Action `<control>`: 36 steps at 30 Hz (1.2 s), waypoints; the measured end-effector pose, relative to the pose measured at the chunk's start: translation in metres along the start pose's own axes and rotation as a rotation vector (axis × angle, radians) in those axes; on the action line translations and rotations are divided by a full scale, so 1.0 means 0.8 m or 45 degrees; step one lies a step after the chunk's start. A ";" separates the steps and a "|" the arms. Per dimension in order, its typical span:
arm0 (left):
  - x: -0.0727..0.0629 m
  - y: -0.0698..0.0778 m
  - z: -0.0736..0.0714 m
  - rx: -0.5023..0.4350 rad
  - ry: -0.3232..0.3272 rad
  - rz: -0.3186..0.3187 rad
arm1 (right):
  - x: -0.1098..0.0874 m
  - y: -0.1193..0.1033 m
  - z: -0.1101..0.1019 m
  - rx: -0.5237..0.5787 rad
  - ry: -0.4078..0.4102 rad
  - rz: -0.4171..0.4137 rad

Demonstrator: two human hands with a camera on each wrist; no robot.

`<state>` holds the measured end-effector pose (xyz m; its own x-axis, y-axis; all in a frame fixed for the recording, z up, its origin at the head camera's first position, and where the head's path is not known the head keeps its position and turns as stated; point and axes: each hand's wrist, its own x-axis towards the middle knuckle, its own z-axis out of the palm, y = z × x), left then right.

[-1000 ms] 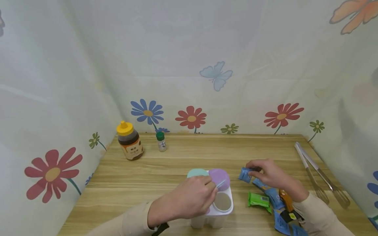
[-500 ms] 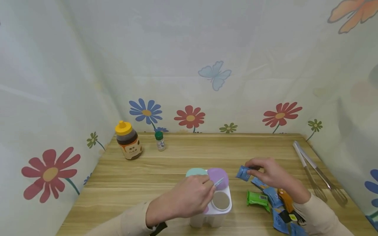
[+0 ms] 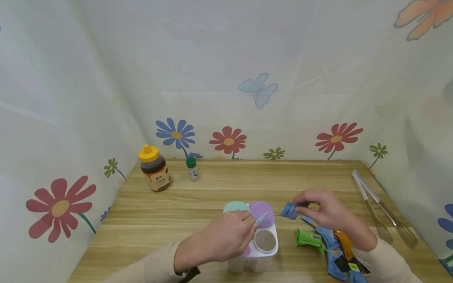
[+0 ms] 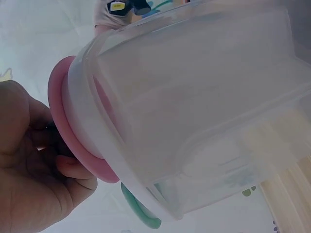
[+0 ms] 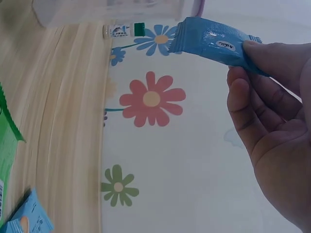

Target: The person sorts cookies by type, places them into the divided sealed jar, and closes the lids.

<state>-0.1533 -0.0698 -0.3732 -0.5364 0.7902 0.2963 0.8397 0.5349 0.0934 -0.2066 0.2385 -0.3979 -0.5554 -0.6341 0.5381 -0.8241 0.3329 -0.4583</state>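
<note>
My right hand (image 3: 320, 206) pinches a small blue snack packet (image 3: 289, 211) between thumb and fingers, lifted above the table; the right wrist view shows the packet (image 5: 214, 41) whole and sealed. My left hand (image 3: 223, 237) is over a clear container with a white top (image 3: 269, 251), pinching a thin pale blue piece (image 3: 262, 218) that looks like a lid seen edge-on. One round opening (image 3: 265, 240) of the container is uncovered. Purple (image 3: 262, 212), teal (image 3: 235, 206) and pink (image 4: 58, 107) lids cover the others. The left fingers partly hide the pink one.
A green packet (image 3: 308, 238) and several blue packets (image 3: 327, 237) lie near the right forearm, with an orange one (image 3: 343, 243) among them. Metal tongs (image 3: 378, 208) lie at the right edge. A yellow-capped honey jar (image 3: 157, 173) and a green-capped shaker (image 3: 192, 169) stand at the back left.
My right hand has tilted the blue packet and brought it slightly left, closer to the container. The left hand stays in place on the pale blue piece.
</note>
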 end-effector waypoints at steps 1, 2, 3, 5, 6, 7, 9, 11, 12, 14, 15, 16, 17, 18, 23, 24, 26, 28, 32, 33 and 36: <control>0.000 0.000 0.000 -0.002 -0.005 -0.004 | 0.000 -0.002 -0.001 0.010 -0.003 0.004; 0.001 0.000 0.000 -0.003 -0.007 -0.005 | 0.000 -0.004 -0.001 0.016 -0.007 0.009; 0.001 0.001 0.000 -0.007 -0.008 -0.008 | 0.000 -0.005 -0.001 0.024 -0.012 0.012; 0.000 0.001 0.001 0.005 0.001 -0.007 | 0.001 -0.009 -0.002 0.044 -0.017 0.024; 0.000 0.001 0.001 0.014 0.008 -0.004 | 0.001 -0.011 -0.002 0.054 -0.017 0.020; 0.000 0.001 0.002 0.019 0.017 -0.002 | 0.001 -0.013 -0.002 0.064 -0.017 0.014; 0.000 0.001 0.002 0.028 0.030 -0.002 | 0.002 -0.016 -0.002 0.096 -0.005 -0.037; 0.000 0.000 0.002 0.026 0.037 -0.005 | 0.004 -0.019 -0.002 0.135 0.010 -0.097; 0.001 0.000 0.002 0.019 0.037 -0.008 | 0.004 -0.020 -0.002 0.150 0.019 -0.129; 0.000 -0.001 0.003 0.008 0.038 -0.014 | 0.005 -0.021 0.000 0.182 0.038 -0.183; 0.000 -0.001 0.003 0.003 0.037 -0.017 | 0.006 -0.022 0.000 0.199 0.041 -0.191; 0.000 -0.002 0.003 -0.005 0.035 -0.020 | 0.006 -0.023 0.000 0.213 0.044 -0.197; 0.000 -0.002 0.002 -0.010 0.033 -0.023 | 0.007 -0.024 0.000 0.229 0.047 -0.202; 0.000 -0.002 0.002 -0.015 0.032 -0.025 | 0.007 -0.025 0.000 0.247 0.046 -0.207; 0.001 -0.002 0.001 -0.004 0.025 -0.037 | 0.014 -0.033 0.000 0.344 0.043 -0.255; 0.001 -0.002 0.000 0.000 0.025 -0.039 | 0.015 -0.035 0.000 0.359 0.044 -0.267; 0.000 -0.002 0.001 0.010 0.026 -0.042 | 0.017 -0.040 0.002 0.402 0.044 -0.291; 0.000 -0.002 0.001 0.014 0.027 -0.040 | 0.020 -0.045 0.004 0.447 0.040 -0.312; -0.001 -0.003 0.003 0.018 0.037 -0.030 | 0.024 -0.054 0.009 0.525 0.034 -0.334; 0.000 -0.003 0.003 0.018 0.038 -0.030 | 0.025 -0.055 0.011 0.533 0.035 -0.330; 0.000 -0.003 0.004 0.021 0.040 -0.026 | 0.027 -0.058 0.015 0.547 0.040 -0.312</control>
<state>-0.1556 -0.0699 -0.3761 -0.5501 0.7695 0.3243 0.8270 0.5559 0.0838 -0.1788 0.2014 -0.3734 -0.3597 -0.6339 0.6847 -0.8140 -0.1455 -0.5623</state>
